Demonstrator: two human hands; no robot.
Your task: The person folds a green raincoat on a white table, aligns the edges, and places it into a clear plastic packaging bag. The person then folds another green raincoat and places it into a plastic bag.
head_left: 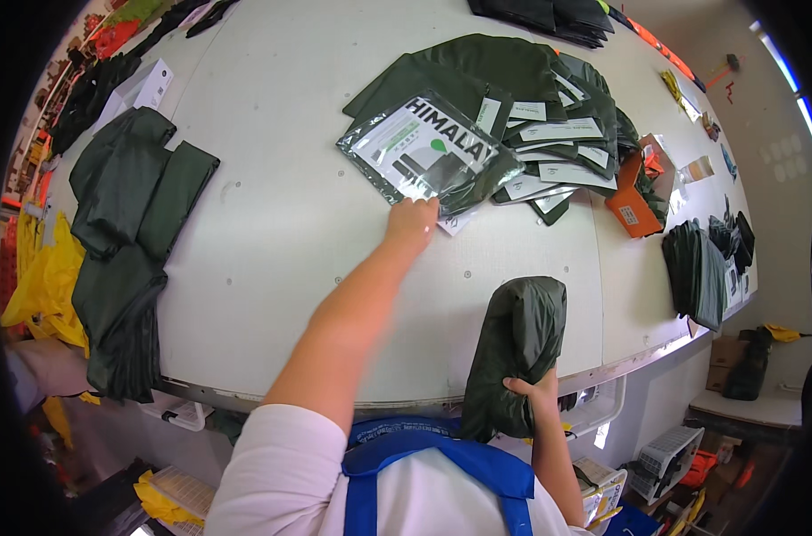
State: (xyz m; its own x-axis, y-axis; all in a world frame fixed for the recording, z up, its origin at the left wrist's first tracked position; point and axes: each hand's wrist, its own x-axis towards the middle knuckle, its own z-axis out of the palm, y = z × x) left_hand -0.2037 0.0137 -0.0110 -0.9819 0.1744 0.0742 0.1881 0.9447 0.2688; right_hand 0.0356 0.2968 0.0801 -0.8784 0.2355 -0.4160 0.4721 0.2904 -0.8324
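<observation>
My left hand (413,223) reaches out over the table, its fingers closed on the near edge of a clear plastic bag (406,147) with a printed white card and dark green material inside. The bag lies tilted against a fanned pile of dark green folded pieces (464,67), many bearing white labels (562,129). At the table's front edge, my right hand (535,393) grips a folded bundle of dark green shiny fabric (524,322). The bundle's upper end rests over the tabletop, and its lower end hangs near my body. My right fingers are partly hidden behind it.
Long folded dark green fabric (120,241) lies along the table's left side, beside yellow material (53,277) and another person's arm (53,366). On the right are an orange box (633,201) and a dark green stack (694,268). A white box (142,89) stands far left.
</observation>
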